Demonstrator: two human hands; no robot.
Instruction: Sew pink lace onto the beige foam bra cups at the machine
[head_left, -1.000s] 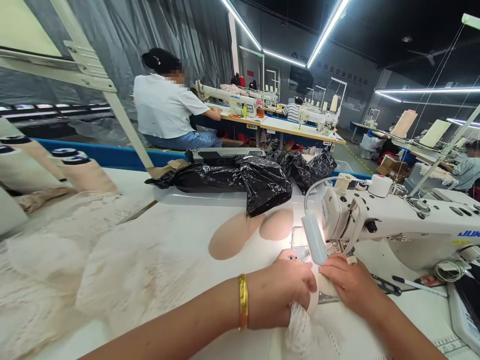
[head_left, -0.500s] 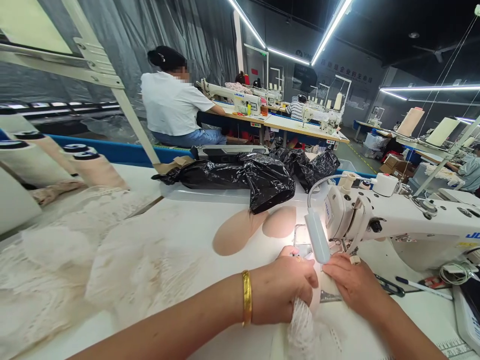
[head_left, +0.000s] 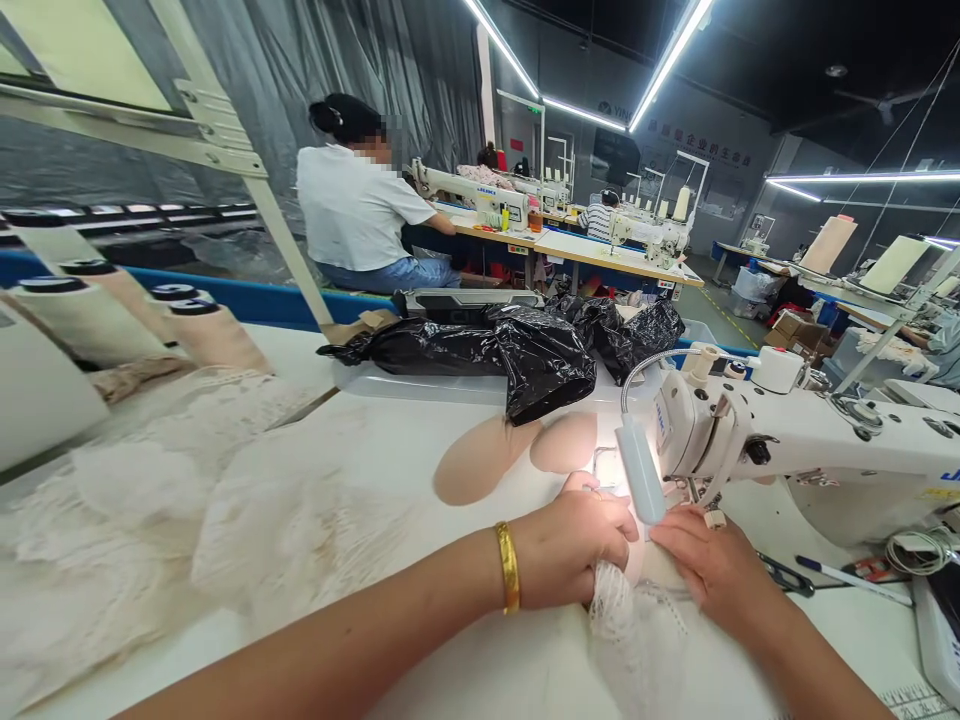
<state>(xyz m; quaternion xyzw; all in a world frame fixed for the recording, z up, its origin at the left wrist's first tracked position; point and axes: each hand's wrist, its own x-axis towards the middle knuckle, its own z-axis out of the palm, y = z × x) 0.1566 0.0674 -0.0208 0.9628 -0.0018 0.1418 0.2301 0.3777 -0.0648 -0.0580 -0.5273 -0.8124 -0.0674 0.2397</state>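
My left hand (head_left: pixel 574 550), a gold bangle at its wrist, is closed around gathered cream lace fabric (head_left: pixel 615 600) beside the sewing machine's needle area. Some of the lace hangs down from under my fingers toward me. My right hand (head_left: pixel 709 560) lies with fingers stretched together on a pale pink piece (head_left: pixel 636 560) right of the left hand, pressing it at the machine bed. A lit lamp (head_left: pixel 640 470) on a bent neck hangs just above both hands. The white sewing machine (head_left: pixel 750 420) reaches in from the right; its needle is hidden.
Two beige foam cups (head_left: pixel 480 465) lie behind my left hand, near a black plastic bag (head_left: pixel 540 360). Cream lace (head_left: pixel 225 500) is heaped at left, below thread cones (head_left: pixel 210 335). Scissors (head_left: pixel 786 575) and a pen (head_left: pixel 851 578) lie at right. A co-worker (head_left: pixel 360 200) sits beyond.
The whole view has shifted slightly, so things sit a little farther right. Both hands keep nearly the same place at the machine, the left still gripping the lace.
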